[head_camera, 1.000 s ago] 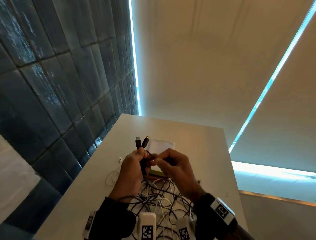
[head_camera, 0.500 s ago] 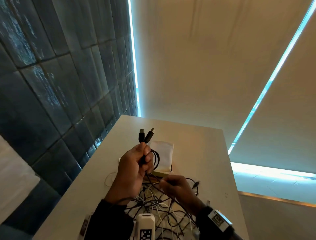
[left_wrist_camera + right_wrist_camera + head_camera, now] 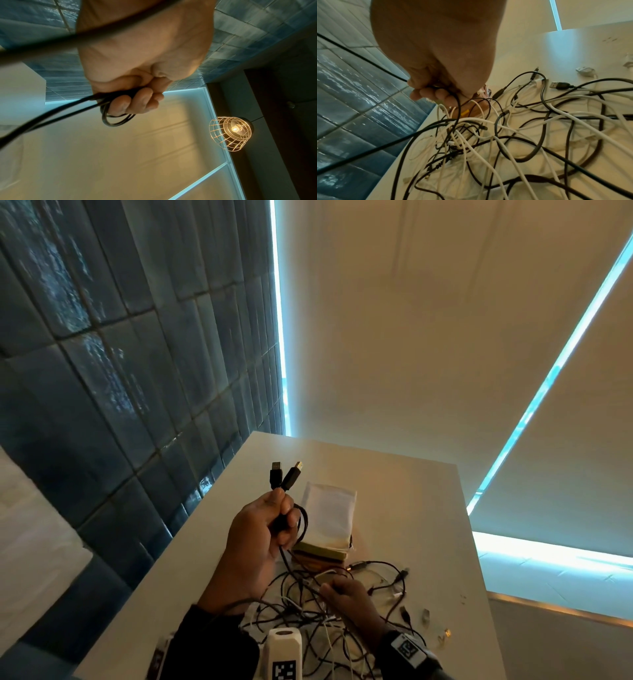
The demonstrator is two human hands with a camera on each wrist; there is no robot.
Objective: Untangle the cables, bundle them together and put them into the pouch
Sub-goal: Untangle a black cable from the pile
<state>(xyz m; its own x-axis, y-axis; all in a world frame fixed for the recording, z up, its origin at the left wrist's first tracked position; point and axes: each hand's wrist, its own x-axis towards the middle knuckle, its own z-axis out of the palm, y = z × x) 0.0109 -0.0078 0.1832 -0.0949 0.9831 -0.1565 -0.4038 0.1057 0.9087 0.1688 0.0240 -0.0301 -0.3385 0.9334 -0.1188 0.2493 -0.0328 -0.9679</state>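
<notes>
So a second ago both hands were up together working the same black cable, and now they're splitting apart. The left hand (image 3: 263, 525) is lifting higher over the white tabletop (image 3: 411, 491), fist curled tight around a thin black cable (image 3: 116, 119) that's getting coiled into small loops, its two black plugs (image 3: 284, 477) sticking up out of the grip. The right hand (image 3: 346, 594) is dropping down into the tangled pile of black and white cables (image 3: 505, 135), fingers pinching the same black strand to feed more slack, I reckon. Looks like cable one is only partway freed and bundled. The flat white fabric pouch (image 3: 329, 513) is lying just beyond the pile, nothing going into it yet.
</notes>
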